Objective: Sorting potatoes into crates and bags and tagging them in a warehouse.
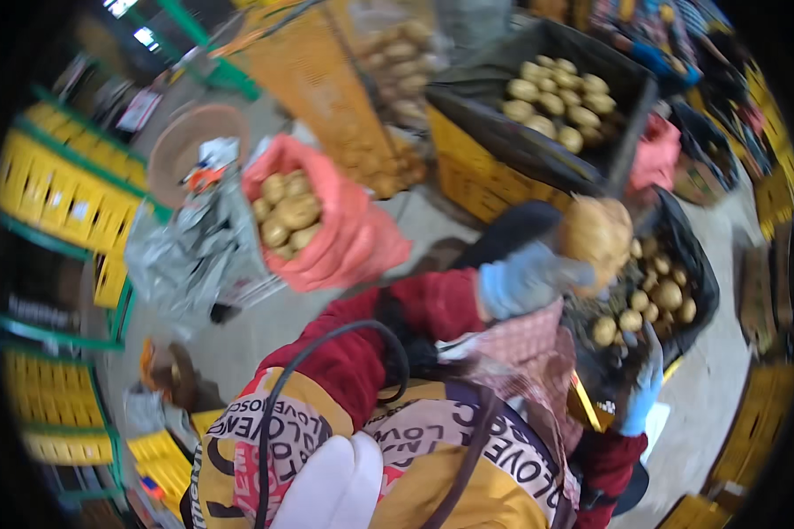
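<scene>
My left hand (536, 278), in a light blue glove, grips a large pale brown potato (595, 238) above the near crate. Inside that crate's black liner (698, 271), small potatoes (665, 294) lie among dark, loose debris. My right hand (645, 380), gloved in light blue too, is at the crate's near right side, its fingers apart and close to the small potatoes; no held object shows in it. Beyond the left hand, larger potatoes (559, 99) lie in a dark-lined yellow crate (496, 178).
To the left stands a pink woven sack (351, 238) of potatoes, beside grey plastic bags (185, 258) and a round tub (192, 142). An orange mesh sack (317, 79) stands behind. Yellow crates (73, 192) line the left side. Another person's blue-gloved hand (661, 63) shows at upper right.
</scene>
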### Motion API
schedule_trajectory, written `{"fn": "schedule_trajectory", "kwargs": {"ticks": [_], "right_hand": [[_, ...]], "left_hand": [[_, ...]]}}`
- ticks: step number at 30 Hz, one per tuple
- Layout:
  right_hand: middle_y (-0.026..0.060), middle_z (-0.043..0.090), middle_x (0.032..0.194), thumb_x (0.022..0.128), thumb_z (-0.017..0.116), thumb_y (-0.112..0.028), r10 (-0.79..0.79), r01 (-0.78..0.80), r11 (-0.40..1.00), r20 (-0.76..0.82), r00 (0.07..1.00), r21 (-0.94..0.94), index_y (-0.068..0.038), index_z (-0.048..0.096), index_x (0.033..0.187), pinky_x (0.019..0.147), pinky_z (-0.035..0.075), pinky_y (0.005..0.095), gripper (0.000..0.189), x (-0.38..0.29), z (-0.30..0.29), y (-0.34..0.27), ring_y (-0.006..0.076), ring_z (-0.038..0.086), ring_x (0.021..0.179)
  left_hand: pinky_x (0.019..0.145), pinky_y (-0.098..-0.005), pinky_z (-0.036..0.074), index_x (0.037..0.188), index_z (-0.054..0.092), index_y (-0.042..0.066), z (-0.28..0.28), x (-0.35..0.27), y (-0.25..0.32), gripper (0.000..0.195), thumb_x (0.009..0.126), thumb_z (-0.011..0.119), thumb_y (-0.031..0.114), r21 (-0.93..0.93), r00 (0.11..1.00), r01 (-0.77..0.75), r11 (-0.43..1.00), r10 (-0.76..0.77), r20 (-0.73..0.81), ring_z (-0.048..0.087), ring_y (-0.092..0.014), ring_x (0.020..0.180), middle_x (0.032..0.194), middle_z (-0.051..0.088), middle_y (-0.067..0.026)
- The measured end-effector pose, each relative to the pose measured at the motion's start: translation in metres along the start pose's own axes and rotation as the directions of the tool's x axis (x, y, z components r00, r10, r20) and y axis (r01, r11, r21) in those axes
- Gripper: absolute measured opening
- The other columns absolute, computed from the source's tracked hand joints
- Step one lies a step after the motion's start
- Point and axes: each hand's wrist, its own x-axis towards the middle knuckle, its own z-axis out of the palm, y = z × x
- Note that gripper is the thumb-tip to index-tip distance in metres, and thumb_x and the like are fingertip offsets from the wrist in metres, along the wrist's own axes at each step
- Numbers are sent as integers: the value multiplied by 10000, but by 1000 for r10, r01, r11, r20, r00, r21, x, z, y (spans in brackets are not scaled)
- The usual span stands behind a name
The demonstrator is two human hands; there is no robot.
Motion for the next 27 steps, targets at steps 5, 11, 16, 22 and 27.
{"fn": "schedule_trajectory", "kwargs": {"ticks": [5,11,16,22,27], "right_hand": [[102,586,1204,990,446,-344,157,-154,959,-5,988,-236,-47,473,1324,882,474,288,447,-3,-7,3,155,584,1013],[117,579,1209,989,448,-239,186,-184,964,-6,982,-193,12,489,1292,962,424,316,395,1,-22,6,201,548,1113],[57,601,1116,975,491,-298,111,-79,917,61,992,-392,-40,517,1276,774,476,241,397,7,-25,-3,124,580,934],[31,624,1044,960,529,-225,148,-122,946,66,987,-302,-39,519,1279,651,439,188,370,8,-31,-5,64,544,780],[26,621,1018,949,537,-172,110,-79,896,45,993,-437,-37,512,1287,637,426,177,365,7,-38,-3,57,537,772]], "left_hand": [[917,-330,478,1332,402,40,-56,-141,161,576,833,664,163,595,774,-243,766,523,-356,581,-202,1047,1154,577,-95],[946,-362,483,1358,356,82,-77,-257,229,760,713,758,55,849,389,-53,526,794,-468,552,-229,1104,1268,498,-78],[983,-353,451,1427,230,58,-86,-229,235,1000,604,794,-13,973,479,-9,231,855,-198,480,-228,1199,1334,424,-115],[1037,-375,396,1416,243,58,-84,-158,228,996,606,823,66,980,483,-103,-169,853,198,424,-256,1261,1387,366,-132],[1043,-380,390,1418,237,46,-83,-126,219,987,619,816,65,892,492,35,-450,785,376,413,-258,1273,1389,350,-137]]}}
